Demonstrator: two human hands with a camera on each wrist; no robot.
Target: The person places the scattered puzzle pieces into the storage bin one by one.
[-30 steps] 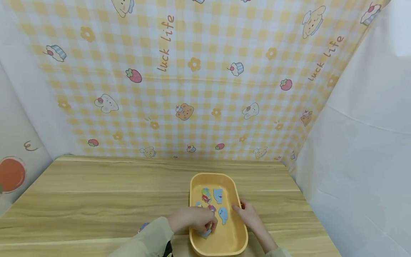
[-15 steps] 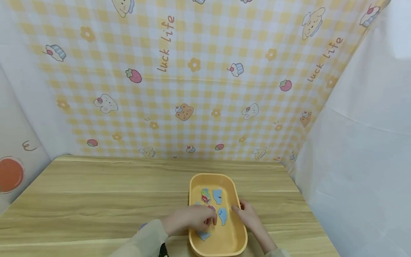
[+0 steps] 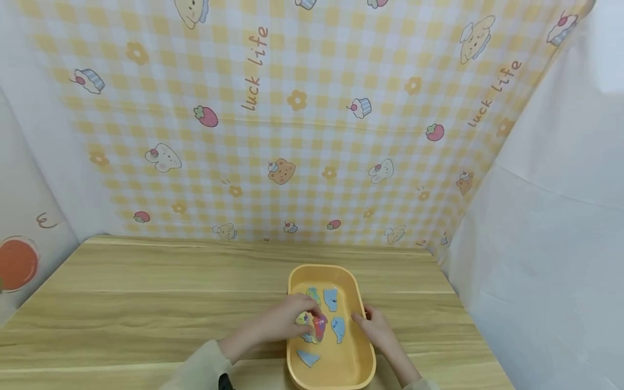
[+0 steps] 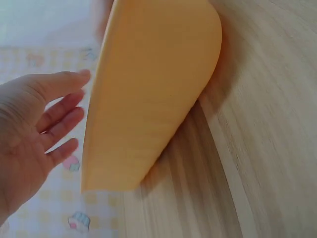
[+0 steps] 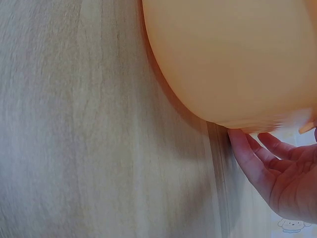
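A yellow plastic tub [image 3: 341, 374] stands on the table with several flat printed cut-out pieces inside. My left hand [image 3: 290, 318] reaches over its left wall, thumb and fingers spread around a red and purple piece [image 3: 319, 327]; I cannot tell whether they touch it. In the left wrist view the left hand [image 4: 34, 114] has loosely extended fingers. My right hand [image 3: 377, 326] grips the tub's right wall, thumb over the rim and fingers outside. A light blue piece [image 3: 308, 357] lies at the near end. Two more blue pieces lie to the right, and a green piece [image 3: 313, 294] is partly covered.
The wooden table [image 3: 161, 298] spreads out around the tub, mostly to its left. A yellow checked cloth [image 3: 312, 135] hangs along the back edge, and a white cloth [image 3: 546, 227] hangs at the right.
My left hand has let go of the light blue piece at the tub's near end and moved away from me to the red and purple piece. The right hand stays on the wall.
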